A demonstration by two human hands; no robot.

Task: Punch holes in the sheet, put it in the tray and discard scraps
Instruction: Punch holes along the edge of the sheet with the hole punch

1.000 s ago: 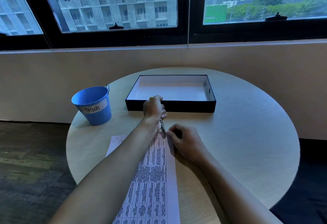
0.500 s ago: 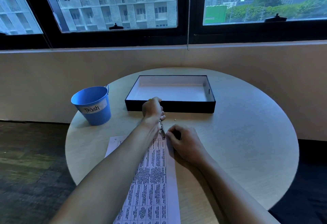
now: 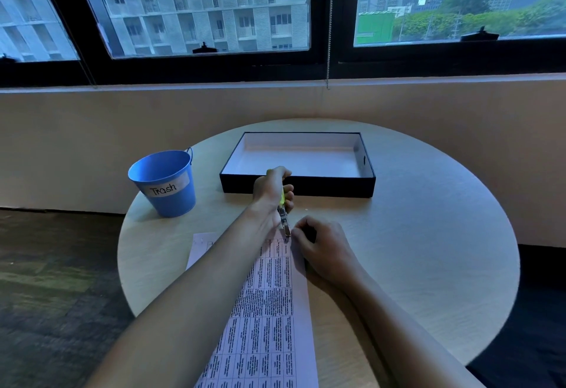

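**Punching under way at the sheet's far edge; tray and bucket not yet used**

The task looks to be in its first step. The sheet, printed with a table of small text, lies flat on the near part of the round surface, partly hidden under the left forearm. The left hand is clenched around the yellow-green handles of a hole punch, whose metal nose points toward the person and meets the sheet's far edge, close to its right corner. The right hand sits just beside that nose, its fingers curled on the far right corner of the sheet and holding it steady.

At least one hole has probably been cut. A single pale scrap lies on the bare surface just beyond the right hand, between the sheet and the tray. Whether the sheet has any finished holes is too small to tell, and the punch nose covers the spot being worked on.

Everything after punching is left to do. The black tray at the far middle of the surface shows only its white floor, so the sheet has not gone in. The blue bucket labelled "Trash" stands at the far left, well apart from the scrap. Its inside cannot be seen from this angle, so I cannot say whether any scraps are already in it. The visible scrap has to be picked up and dropped there.
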